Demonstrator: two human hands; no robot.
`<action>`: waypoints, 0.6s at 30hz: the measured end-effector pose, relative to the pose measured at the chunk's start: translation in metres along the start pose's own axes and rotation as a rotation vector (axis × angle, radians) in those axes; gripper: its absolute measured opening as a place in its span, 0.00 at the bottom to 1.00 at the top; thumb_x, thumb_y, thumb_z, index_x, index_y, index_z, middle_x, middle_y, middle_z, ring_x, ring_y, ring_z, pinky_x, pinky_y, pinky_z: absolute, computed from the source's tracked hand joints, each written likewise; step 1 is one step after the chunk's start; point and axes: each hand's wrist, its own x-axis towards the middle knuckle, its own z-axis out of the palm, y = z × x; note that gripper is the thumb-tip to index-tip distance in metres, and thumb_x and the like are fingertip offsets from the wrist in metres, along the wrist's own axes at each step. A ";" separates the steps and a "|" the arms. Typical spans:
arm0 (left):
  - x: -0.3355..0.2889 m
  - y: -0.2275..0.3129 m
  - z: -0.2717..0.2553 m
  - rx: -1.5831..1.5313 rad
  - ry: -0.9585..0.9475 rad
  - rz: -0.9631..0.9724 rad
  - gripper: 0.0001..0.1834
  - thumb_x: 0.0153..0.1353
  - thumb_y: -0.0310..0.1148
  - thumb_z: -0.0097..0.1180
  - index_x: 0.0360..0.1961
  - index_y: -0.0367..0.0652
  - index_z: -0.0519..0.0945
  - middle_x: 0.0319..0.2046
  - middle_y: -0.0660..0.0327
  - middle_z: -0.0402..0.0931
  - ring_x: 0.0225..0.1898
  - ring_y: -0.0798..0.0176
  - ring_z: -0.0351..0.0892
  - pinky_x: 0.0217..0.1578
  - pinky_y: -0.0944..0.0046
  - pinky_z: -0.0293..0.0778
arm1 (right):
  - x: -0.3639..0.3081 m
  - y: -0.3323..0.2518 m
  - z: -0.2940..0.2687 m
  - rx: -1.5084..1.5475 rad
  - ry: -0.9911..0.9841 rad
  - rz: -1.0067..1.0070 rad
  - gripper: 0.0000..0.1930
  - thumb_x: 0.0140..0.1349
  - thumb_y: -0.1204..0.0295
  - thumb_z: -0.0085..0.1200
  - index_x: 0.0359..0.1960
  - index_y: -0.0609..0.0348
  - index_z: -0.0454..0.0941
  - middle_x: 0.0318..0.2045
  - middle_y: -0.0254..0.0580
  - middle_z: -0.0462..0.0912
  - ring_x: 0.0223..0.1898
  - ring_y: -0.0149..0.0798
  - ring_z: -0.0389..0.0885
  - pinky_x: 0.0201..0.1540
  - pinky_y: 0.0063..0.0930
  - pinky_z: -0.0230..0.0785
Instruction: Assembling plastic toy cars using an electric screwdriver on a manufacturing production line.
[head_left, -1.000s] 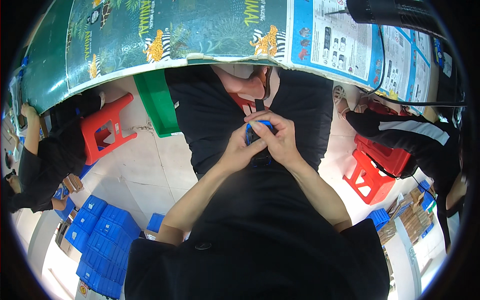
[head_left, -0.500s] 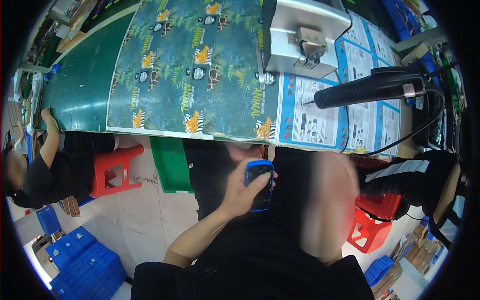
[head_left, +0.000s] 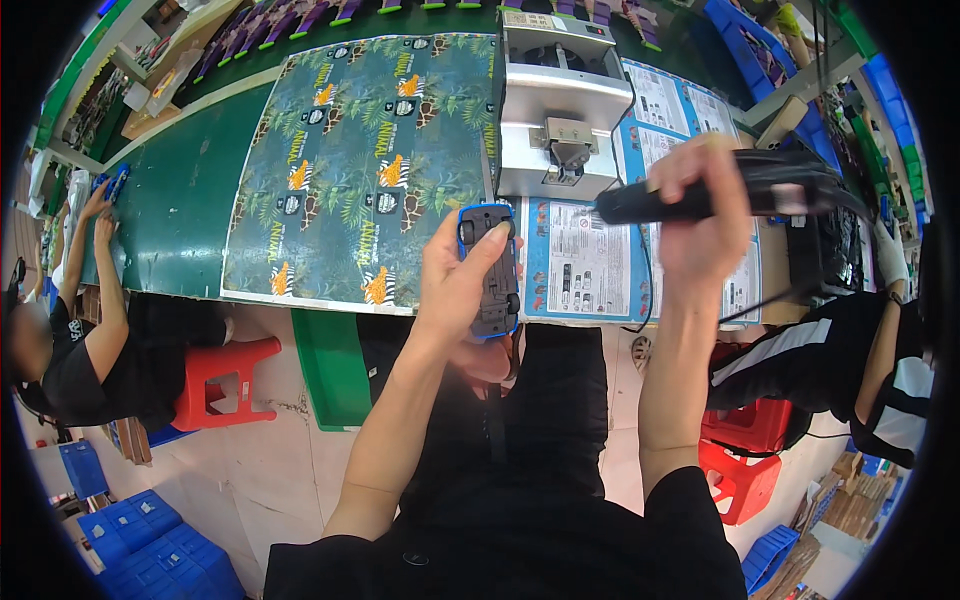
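My left hand (head_left: 452, 280) grips a blue toy car (head_left: 498, 285) over the table's front edge, its black underside and wheels facing up and my thumb lying across it. My right hand (head_left: 705, 205), smeared by motion, is closed around a black electric screwdriver (head_left: 780, 180). The tool lies roughly level, its front end pointing left; its tip is too blurred to make out. Between the two hands and farther back stands a silver metal box, apparently a screw feeder (head_left: 530, 165), with a small bracket on its front.
Printed animal sheets (head_left: 335, 215) and a blue-and-white printed sheet (head_left: 590, 285) cover the green table (head_left: 175, 220). Purple-and-green parts (head_left: 285, 25) line the back. A green bin (head_left: 330, 375) sits below the front edge. People sit on red stools (head_left: 225, 380) at both sides.
My left hand has raised the toy car from my lap to the table edge. My right hand has moved up and taken hold of the screwdriver. The view has shifted.
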 end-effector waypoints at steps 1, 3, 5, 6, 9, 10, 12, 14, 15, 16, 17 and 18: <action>0.000 -0.001 0.000 -0.001 -0.001 -0.006 0.12 0.67 0.34 0.56 0.47 0.39 0.75 0.35 0.57 0.81 0.29 0.68 0.82 0.32 0.67 0.79 | 0.006 -0.016 0.016 -0.035 0.004 -0.073 0.10 0.61 0.70 0.60 0.37 0.64 0.76 0.21 0.37 0.73 0.21 0.32 0.72 0.30 0.30 0.68; 0.000 -0.002 -0.001 0.035 -0.002 0.015 0.13 0.66 0.34 0.57 0.47 0.39 0.75 0.34 0.58 0.81 0.28 0.69 0.81 0.31 0.68 0.78 | 0.019 -0.026 0.034 -0.035 -0.090 -0.193 0.08 0.63 0.72 0.59 0.39 0.65 0.77 0.22 0.37 0.73 0.20 0.31 0.71 0.29 0.29 0.68; 0.002 -0.003 0.001 0.044 -0.011 0.013 0.13 0.66 0.34 0.57 0.47 0.39 0.75 0.34 0.58 0.81 0.28 0.70 0.81 0.31 0.68 0.78 | 0.033 -0.011 0.044 -0.057 -0.087 -0.274 0.07 0.60 0.75 0.62 0.37 0.64 0.79 0.20 0.36 0.76 0.19 0.30 0.74 0.26 0.25 0.68; 0.002 -0.002 0.001 0.055 -0.003 0.014 0.13 0.66 0.34 0.58 0.47 0.38 0.75 0.34 0.58 0.81 0.28 0.70 0.80 0.30 0.68 0.78 | 0.039 0.000 0.046 -0.118 -0.125 -0.321 0.07 0.59 0.76 0.64 0.36 0.64 0.79 0.19 0.35 0.77 0.18 0.29 0.75 0.25 0.23 0.69; 0.001 -0.003 0.002 0.050 0.005 -0.005 0.14 0.65 0.34 0.58 0.47 0.38 0.75 0.34 0.58 0.81 0.28 0.69 0.80 0.30 0.68 0.78 | 0.037 0.021 0.052 -0.319 -0.109 -0.287 0.09 0.55 0.75 0.69 0.32 0.62 0.80 0.20 0.32 0.80 0.18 0.24 0.76 0.22 0.15 0.67; 0.002 -0.003 0.003 0.051 0.006 -0.006 0.14 0.65 0.34 0.58 0.47 0.38 0.75 0.34 0.58 0.81 0.28 0.69 0.80 0.30 0.68 0.78 | 0.036 0.025 0.055 -0.339 -0.117 -0.274 0.09 0.55 0.75 0.69 0.32 0.62 0.80 0.21 0.32 0.81 0.18 0.23 0.77 0.22 0.14 0.67; 0.003 0.000 0.005 0.069 -0.001 -0.004 0.14 0.65 0.34 0.59 0.47 0.38 0.75 0.34 0.58 0.82 0.28 0.69 0.80 0.30 0.69 0.78 | 0.038 0.024 0.061 -0.408 -0.097 -0.283 0.09 0.54 0.73 0.70 0.28 0.61 0.80 0.20 0.30 0.80 0.18 0.22 0.75 0.22 0.15 0.66; 0.001 0.000 0.005 0.066 0.006 -0.012 0.14 0.65 0.34 0.59 0.47 0.38 0.75 0.34 0.58 0.82 0.27 0.69 0.80 0.30 0.68 0.78 | 0.041 0.022 0.069 -0.573 -0.148 -0.270 0.06 0.58 0.74 0.66 0.31 0.63 0.80 0.17 0.32 0.76 0.17 0.23 0.73 0.22 0.18 0.64; 0.001 0.002 0.004 0.063 0.017 -0.011 0.14 0.65 0.34 0.59 0.47 0.38 0.75 0.34 0.57 0.82 0.27 0.69 0.80 0.30 0.68 0.78 | 0.041 0.019 0.079 -0.553 -0.152 -0.178 0.07 0.57 0.73 0.66 0.28 0.61 0.80 0.16 0.30 0.76 0.16 0.22 0.72 0.22 0.17 0.62; 0.001 0.003 0.004 0.065 0.015 -0.005 0.14 0.65 0.34 0.59 0.47 0.38 0.75 0.34 0.57 0.82 0.27 0.69 0.80 0.30 0.68 0.78 | 0.043 0.021 0.078 -0.551 -0.153 -0.184 0.07 0.57 0.73 0.66 0.28 0.61 0.80 0.16 0.30 0.76 0.16 0.22 0.72 0.22 0.17 0.62; 0.001 0.002 0.002 0.062 0.016 -0.009 0.13 0.65 0.33 0.59 0.47 0.38 0.75 0.34 0.58 0.82 0.27 0.69 0.80 0.30 0.68 0.78 | 0.047 0.026 0.075 -0.566 -0.150 -0.155 0.08 0.57 0.72 0.67 0.27 0.60 0.79 0.15 0.30 0.75 0.16 0.22 0.72 0.22 0.17 0.62; 0.001 0.001 0.001 0.057 0.023 -0.009 0.13 0.65 0.33 0.59 0.47 0.38 0.75 0.34 0.58 0.82 0.27 0.69 0.80 0.29 0.68 0.78 | 0.050 0.027 0.075 -0.579 -0.153 -0.125 0.09 0.57 0.70 0.67 0.26 0.60 0.79 0.15 0.29 0.75 0.16 0.21 0.71 0.22 0.17 0.61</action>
